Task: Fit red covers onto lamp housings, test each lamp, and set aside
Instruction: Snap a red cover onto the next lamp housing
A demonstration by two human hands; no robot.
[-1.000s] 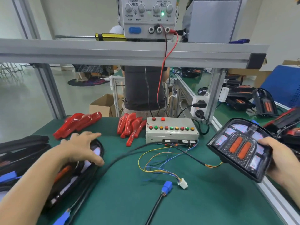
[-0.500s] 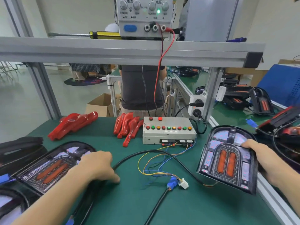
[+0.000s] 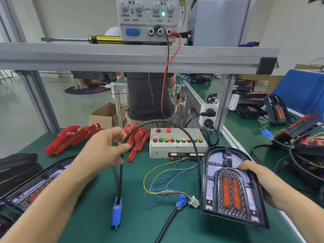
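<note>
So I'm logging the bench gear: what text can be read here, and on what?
All on the power supply front panel:
"CURRENT" and "电流", above the left knobs
"VOLTAGE" and "电压", above the right knobs
"C.C", "OUTPUT"
"COARSE", "FINE", under the knobs
"ON", "OFF"
"−", "GND", "+", above the terminals
Button box: no legible text.

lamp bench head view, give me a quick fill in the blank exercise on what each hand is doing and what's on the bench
1. The left hand pinches a black cable that ends in a ____ plug.
2. The right hand holds a lamp housing by its ____ edge.
3. The red covers lie on the ____ mat.
4. The light lit on the power supply is ____.

Missing words: blue; right; green; green
</note>
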